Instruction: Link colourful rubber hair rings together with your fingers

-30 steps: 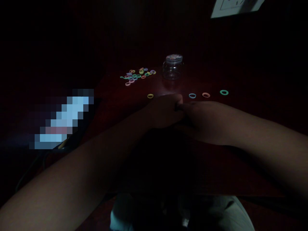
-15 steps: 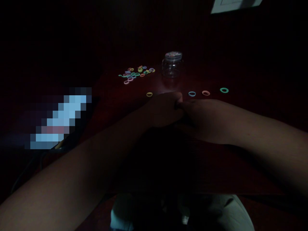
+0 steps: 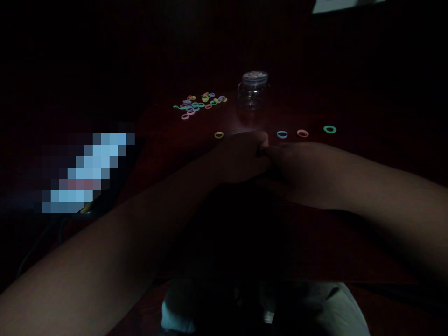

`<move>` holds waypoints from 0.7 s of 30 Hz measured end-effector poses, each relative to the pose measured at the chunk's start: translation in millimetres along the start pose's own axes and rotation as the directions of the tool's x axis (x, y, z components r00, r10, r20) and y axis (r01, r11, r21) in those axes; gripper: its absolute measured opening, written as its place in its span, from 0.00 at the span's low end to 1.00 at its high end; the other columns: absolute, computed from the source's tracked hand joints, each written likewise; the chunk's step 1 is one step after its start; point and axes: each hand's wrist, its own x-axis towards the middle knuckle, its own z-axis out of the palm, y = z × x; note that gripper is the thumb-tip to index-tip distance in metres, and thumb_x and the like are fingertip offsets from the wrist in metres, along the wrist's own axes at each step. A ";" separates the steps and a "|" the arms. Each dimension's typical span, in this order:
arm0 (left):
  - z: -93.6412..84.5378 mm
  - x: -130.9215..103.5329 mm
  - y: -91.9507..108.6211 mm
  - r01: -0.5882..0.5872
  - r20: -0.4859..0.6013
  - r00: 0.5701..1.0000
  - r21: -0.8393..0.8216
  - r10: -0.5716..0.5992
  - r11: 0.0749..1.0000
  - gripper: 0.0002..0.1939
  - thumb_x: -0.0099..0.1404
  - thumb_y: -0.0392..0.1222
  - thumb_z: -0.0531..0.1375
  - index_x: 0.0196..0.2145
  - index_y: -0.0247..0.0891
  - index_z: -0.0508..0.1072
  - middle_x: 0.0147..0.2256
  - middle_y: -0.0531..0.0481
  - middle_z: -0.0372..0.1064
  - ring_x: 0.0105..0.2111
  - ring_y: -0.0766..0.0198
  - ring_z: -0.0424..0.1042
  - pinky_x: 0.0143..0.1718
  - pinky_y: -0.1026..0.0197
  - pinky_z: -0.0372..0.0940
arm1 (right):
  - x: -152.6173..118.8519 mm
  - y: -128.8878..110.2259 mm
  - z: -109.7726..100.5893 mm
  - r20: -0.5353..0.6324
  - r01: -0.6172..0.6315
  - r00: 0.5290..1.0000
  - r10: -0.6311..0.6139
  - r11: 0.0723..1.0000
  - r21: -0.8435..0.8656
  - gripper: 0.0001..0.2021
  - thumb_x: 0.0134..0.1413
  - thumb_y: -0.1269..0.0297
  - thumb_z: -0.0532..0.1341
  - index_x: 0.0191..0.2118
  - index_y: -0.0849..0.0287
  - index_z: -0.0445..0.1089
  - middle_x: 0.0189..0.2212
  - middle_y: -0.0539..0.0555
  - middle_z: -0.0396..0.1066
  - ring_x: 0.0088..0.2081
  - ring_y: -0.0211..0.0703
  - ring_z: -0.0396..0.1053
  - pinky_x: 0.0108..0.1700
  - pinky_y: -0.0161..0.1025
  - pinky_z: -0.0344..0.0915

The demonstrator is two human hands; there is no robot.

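Note:
In dim light, my left hand (image 3: pixel 245 157) and my right hand (image 3: pixel 310 175) meet over the dark red table, fingertips touching. Both have their fingers closed and bent in; whatever lies between them is hidden by the hands and the shadow. Just beyond, small elastic hair ties lie in a loose row: a yellow hair tie (image 3: pixel 219 137) left of my left hand, then a blue hair tie (image 3: pixel 282 137), an orange hair tie (image 3: pixel 298 135) and a green hair tie (image 3: pixel 325 129) behind my right hand. A heap of mixed-colour hair ties (image 3: pixel 196 105) sits farther back on the left.
Behind my hands stands a clear jar (image 3: pixel 252 98) with its patterned lid (image 3: pixel 255 75) on. A bright, pixelated device-like object (image 3: pixel 91 163) is at the left, a cable near it. The table's front edge (image 3: pixel 280 281) runs above my legs. A pale sheet (image 3: pixel 346 5) shows at the top right.
The view has shifted slightly, so the table things sit a little higher and farther right. My hands stay together in nearly the same pose.

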 end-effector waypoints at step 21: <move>-1.5 0.1 -0.5 -0.025 0.002 1.000 0.024 0.025 0.999 0.07 0.56 0.42 0.53 0.31 0.35 0.66 0.31 0.51 0.65 0.30 0.65 0.62 0.33 0.61 0.58 | 0.7 -2.5 -1.3 -0.017 -0.002 1.000 0.002 1.000 -0.022 0.24 0.51 0.53 0.54 0.51 0.61 0.63 0.40 0.60 0.71 0.38 0.51 0.70 0.36 0.43 0.64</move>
